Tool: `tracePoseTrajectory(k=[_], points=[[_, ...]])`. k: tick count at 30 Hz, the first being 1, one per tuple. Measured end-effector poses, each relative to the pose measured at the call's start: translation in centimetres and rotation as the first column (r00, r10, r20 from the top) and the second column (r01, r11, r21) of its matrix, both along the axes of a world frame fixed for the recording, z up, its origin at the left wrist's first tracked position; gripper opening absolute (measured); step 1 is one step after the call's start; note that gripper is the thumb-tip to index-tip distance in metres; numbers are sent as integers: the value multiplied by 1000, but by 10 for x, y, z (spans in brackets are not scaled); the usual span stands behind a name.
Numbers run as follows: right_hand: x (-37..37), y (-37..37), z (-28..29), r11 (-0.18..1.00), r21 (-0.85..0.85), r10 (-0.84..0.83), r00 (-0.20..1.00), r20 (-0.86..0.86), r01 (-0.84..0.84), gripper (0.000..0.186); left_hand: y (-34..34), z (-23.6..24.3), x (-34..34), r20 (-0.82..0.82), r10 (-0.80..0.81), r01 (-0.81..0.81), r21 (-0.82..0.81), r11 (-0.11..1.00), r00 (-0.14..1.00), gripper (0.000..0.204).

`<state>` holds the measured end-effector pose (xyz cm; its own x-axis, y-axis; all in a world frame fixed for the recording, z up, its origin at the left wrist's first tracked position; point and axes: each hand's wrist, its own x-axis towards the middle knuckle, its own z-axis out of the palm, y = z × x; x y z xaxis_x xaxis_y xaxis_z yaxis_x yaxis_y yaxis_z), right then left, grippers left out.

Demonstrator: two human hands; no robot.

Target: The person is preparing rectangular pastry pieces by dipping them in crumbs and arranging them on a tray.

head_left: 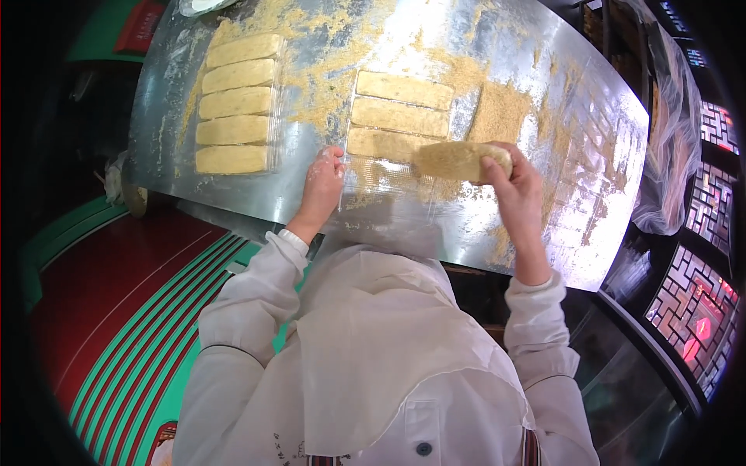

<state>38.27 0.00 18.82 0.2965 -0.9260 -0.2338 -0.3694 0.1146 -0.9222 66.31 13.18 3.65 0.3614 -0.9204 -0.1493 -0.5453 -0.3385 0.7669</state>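
My right hand (519,182) grips one end of a pale yellow, crumb-coated dough bar (454,161), thumb on top. The bar is held lengthwise over a clear plastic tray (381,172), its far end overlapping the nearest bar in it. Three similar bars (400,118) lie side by side in that tray, toward its far end. At the tray's left edge my left hand (321,186) is closed, fingers curled against the rim. Flour dusts its fingertips. Right of the tray lies a rectangular patch of golden crumbs (500,114).
A second tray of several bars (233,126) sits on the left of the metal table (299,155). Loose crumbs (318,81) are scattered over the tabletop. Clear plastic sheeting (670,147) hangs beyond the right edge. Part of a white dish (203,6) shows at the far left.
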Motion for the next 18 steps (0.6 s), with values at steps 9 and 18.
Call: tracePoseTrajectory(k=[9, 18], points=[[44, 95, -124, 825, 509, -430, 859, 277, 248, 26, 1, -2, 7, -70, -26, 32, 85, 996, 997, 24], [71, 73, -130, 887, 452, -208, 957, 203, 97, 33, 0, -7, 10, -87, -61, 68, 76, 995, 994, 21]])
